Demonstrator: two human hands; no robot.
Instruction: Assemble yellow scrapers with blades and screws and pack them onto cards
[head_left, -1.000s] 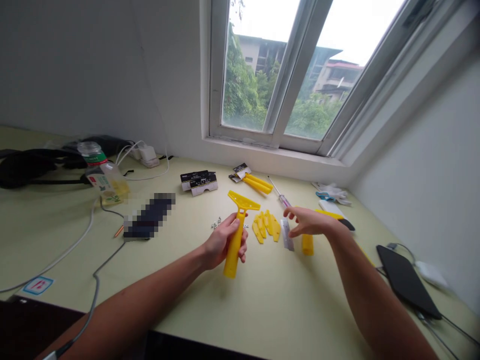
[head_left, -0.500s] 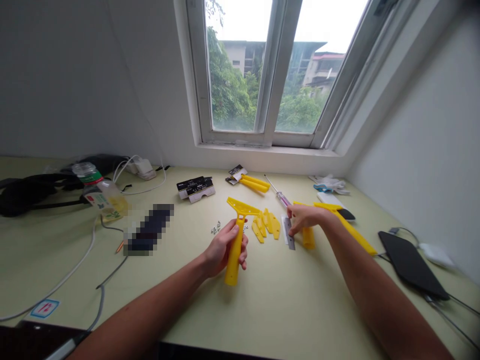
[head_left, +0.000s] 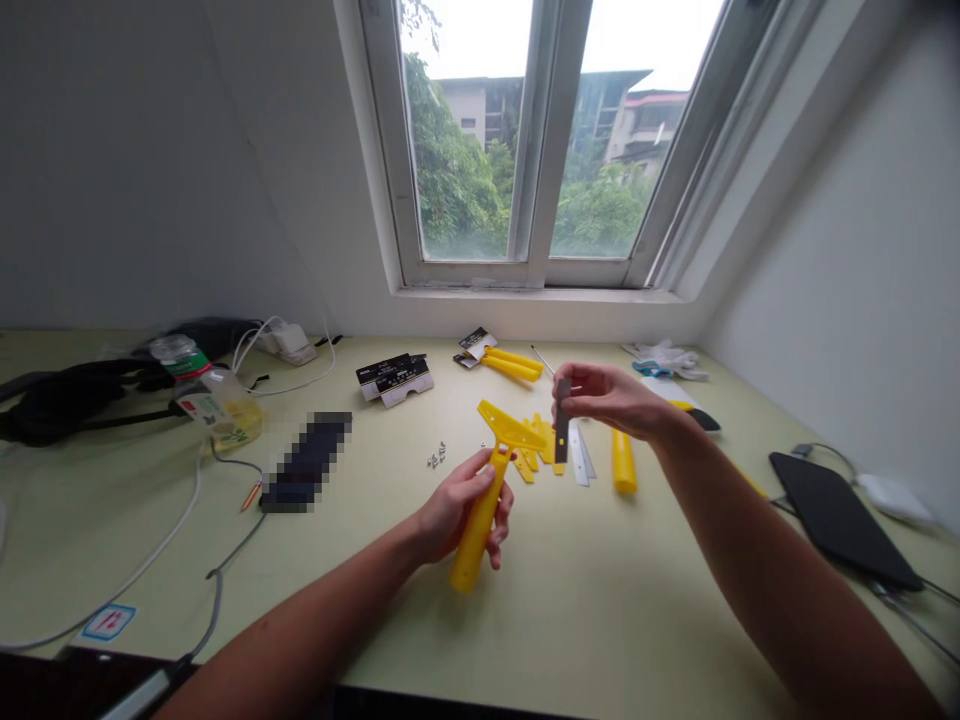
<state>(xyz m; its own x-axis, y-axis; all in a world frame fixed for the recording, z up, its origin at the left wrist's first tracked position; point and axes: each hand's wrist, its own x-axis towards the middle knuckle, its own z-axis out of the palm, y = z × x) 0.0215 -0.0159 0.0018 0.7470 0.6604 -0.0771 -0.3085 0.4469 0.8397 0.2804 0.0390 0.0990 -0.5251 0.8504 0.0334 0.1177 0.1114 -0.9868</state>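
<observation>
Left hand [head_left: 466, 508] wrapped round yellow scraper handle [head_left: 480, 530]. Right hand [head_left: 611, 400] pinching metal blade [head_left: 562, 425], right of handle. Screws [head_left: 436, 455] left of handle, on tabletop [head_left: 525, 610].

Daylight enters through the window [head_left: 536, 150], its sky overexposed to white. The surrounding wall [head_left: 187, 170] reads dim grey, the desk [head_left: 585, 610] moderately lit with soft shadows. Wide-angle distortion noted; corners darken.
</observation>
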